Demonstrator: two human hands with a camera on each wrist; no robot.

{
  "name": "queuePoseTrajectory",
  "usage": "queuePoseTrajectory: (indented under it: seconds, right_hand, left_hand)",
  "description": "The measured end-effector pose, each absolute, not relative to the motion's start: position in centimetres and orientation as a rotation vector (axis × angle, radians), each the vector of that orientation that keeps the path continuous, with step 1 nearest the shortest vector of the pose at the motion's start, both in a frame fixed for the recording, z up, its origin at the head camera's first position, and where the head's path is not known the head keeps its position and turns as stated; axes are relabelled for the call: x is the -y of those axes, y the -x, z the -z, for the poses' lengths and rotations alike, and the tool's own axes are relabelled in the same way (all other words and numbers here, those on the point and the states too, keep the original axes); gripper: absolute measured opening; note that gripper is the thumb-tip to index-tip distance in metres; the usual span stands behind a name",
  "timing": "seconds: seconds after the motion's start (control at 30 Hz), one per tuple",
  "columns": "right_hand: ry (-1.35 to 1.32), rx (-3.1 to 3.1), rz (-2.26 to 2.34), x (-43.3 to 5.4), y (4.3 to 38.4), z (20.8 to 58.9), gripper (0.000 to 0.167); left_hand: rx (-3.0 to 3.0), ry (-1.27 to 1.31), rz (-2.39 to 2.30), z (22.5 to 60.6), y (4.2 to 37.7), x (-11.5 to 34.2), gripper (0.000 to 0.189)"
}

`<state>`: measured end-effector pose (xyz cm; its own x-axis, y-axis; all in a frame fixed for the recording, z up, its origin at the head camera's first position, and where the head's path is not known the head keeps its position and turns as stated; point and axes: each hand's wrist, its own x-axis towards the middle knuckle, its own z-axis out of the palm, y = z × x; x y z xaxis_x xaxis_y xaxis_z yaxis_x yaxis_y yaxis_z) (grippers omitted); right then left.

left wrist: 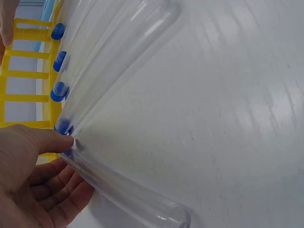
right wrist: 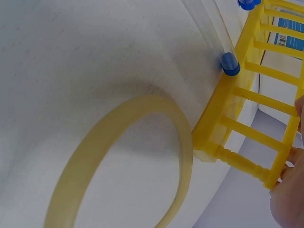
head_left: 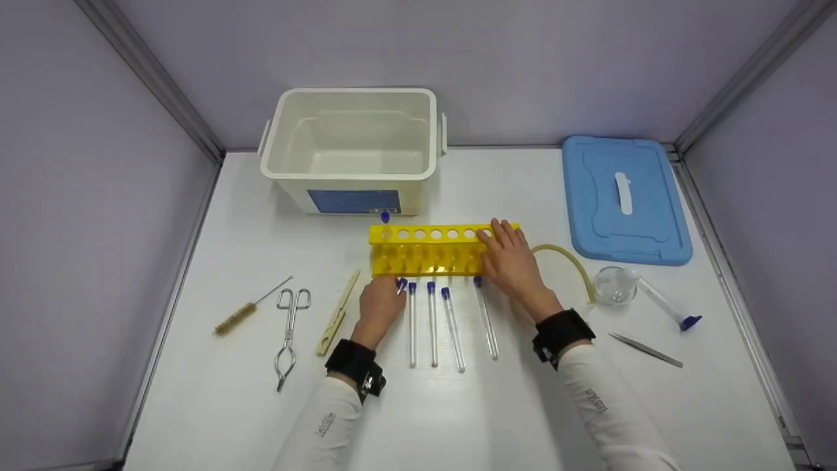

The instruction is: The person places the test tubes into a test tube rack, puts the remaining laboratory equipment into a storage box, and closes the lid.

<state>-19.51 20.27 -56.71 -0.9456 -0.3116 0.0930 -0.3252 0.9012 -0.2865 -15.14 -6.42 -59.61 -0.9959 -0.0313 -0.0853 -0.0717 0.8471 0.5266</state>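
My left hand (head_left: 381, 304) pinches a test tube (left wrist: 118, 185) near its blue cap, thumb on one side and fingers on the other, in front of the rack's left end. The tube slants down to the table in the left wrist view. The yellow test tube rack (head_left: 444, 250) stands mid-table, with one capped test tube (head_left: 385, 218) in its leftmost hole. My right hand (head_left: 513, 268) grips the rack's top rail at the right end. Several capped test tubes (head_left: 433, 327) lie in front of the rack, caps toward it.
Behind the rack stands a white bin (head_left: 353, 176); a blue lid (head_left: 628, 203) lies back right. On the left are a brush (head_left: 237, 318), metal tongs (head_left: 288, 333) and a wooden clamp (head_left: 337, 317). Rubber tubing (head_left: 575, 261), a glass vessel (head_left: 614, 286), a blue-based cylinder (head_left: 660, 301) and tweezers (head_left: 647, 350) lie right.
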Motion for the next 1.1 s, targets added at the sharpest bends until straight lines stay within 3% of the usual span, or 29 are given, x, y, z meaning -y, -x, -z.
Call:
queuePoseTrajectory:
  seconds: [0.1,0.33,0.5,0.77,1.1]
  right_hand:
    - [-0.512,3.015,-0.472,-20.3,19.5,56.8,0.048]
    - [-0.528,2.964,-0.48,-20.3,19.5,57.0,0.046]
    - [-0.531,2.949,-0.481,-20.4,19.6,57.1,0.046]
    - [-0.519,2.991,-0.469,-20.3,19.5,57.0,0.047]
    - [-0.516,2.985,-0.454,-20.4,19.6,57.1,0.047]
  left_hand:
    - [-2.934,0.085,-0.865,59.6,15.2,6.6,0.005]
    - [-2.917,0.094,-0.876,59.4,15.2,6.9,0.015]
    - [-2.918,0.094,-0.898,58.8,15.2,6.9,0.007]
    - [-2.936,0.121,-0.841,57.1,15.5,6.7,0.023]
    - [-2.984,0.117,-0.919,55.1,15.4,6.6,0.024]
